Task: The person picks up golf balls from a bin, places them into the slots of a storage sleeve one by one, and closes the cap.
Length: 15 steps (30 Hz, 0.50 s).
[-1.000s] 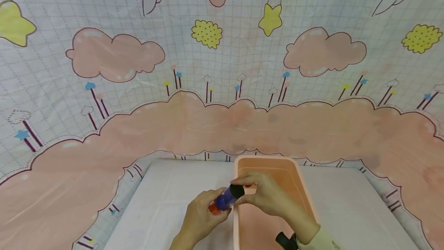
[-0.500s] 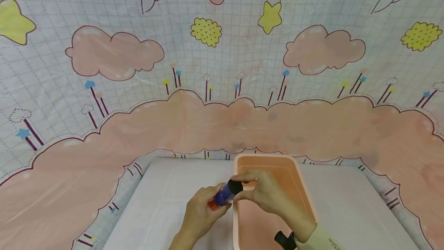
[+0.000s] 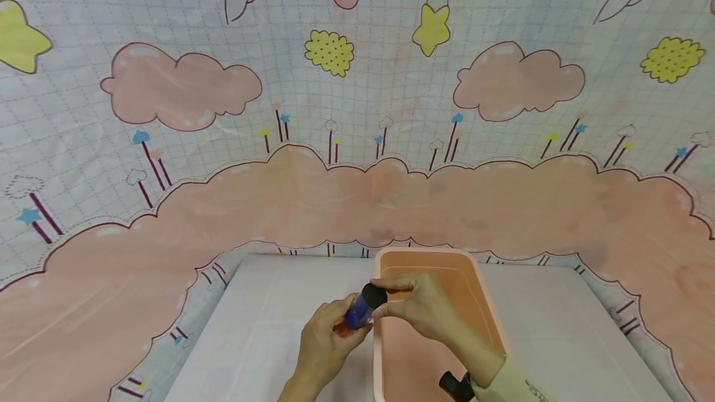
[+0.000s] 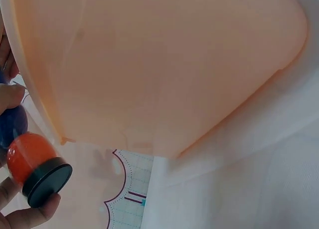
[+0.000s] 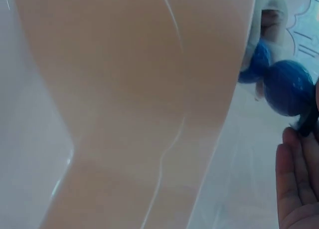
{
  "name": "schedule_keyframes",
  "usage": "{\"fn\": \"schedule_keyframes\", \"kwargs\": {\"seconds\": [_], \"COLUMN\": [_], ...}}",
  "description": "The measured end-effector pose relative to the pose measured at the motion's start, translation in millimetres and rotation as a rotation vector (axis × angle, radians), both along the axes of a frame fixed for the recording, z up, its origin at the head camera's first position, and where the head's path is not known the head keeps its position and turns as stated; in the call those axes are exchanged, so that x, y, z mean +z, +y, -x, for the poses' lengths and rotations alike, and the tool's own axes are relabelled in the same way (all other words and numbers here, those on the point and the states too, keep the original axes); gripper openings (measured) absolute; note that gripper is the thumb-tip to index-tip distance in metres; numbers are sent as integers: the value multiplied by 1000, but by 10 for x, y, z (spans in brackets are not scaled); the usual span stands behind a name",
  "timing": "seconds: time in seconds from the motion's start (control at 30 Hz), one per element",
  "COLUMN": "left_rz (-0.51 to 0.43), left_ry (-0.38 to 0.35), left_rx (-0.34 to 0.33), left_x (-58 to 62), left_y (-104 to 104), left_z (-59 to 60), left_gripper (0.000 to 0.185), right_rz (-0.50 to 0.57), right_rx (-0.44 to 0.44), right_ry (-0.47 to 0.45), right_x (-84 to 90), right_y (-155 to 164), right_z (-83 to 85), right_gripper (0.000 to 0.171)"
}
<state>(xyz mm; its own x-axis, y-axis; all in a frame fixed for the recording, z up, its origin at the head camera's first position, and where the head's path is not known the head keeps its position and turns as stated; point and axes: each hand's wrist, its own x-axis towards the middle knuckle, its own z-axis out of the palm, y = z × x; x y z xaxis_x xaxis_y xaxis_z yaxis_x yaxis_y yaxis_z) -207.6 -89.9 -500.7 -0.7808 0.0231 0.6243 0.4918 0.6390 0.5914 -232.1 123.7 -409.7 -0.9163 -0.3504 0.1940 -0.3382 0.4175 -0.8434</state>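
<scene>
While my left hand [image 3: 323, 343] grips the blue-and-orange plastic bottle [image 3: 357, 313] by its lower end, my right hand [image 3: 420, 307] pinches its black cap [image 3: 373, 296] above the peach plastic bin's [image 3: 485, 303] rim.

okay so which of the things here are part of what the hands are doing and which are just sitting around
In use:
- blue and orange bottle, black caps at both ends
- left hand, gripping the bottle's orange end
- right hand, fingers on the top black cap
- peach tub, right beside the bottle

Just there:
- white table cover
- cloud-print backdrop

Bottle [image 3: 362, 309] left of bin [image 3: 447, 265], on table [image 3: 268, 303]
</scene>
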Motion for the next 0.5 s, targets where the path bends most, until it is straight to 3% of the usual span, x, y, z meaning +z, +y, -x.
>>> {"fn": "schedule_keyframes", "kwargs": {"seconds": [0.33,0.5], "left_rz": [-23,-40], "left_ry": [-16,-35], "left_rx": [32,32], "left_x": [-19,-18], "left_y": [45,59], "left_z": [-12,4], "left_gripper": [55,57], "right_rz": [16,14], "right_rx": [-45,-24], "right_ry": [2,20], "right_x": [-34,-30], "right_y": [-44,-58], "right_z": [17,29], "right_gripper": [41,38]}}
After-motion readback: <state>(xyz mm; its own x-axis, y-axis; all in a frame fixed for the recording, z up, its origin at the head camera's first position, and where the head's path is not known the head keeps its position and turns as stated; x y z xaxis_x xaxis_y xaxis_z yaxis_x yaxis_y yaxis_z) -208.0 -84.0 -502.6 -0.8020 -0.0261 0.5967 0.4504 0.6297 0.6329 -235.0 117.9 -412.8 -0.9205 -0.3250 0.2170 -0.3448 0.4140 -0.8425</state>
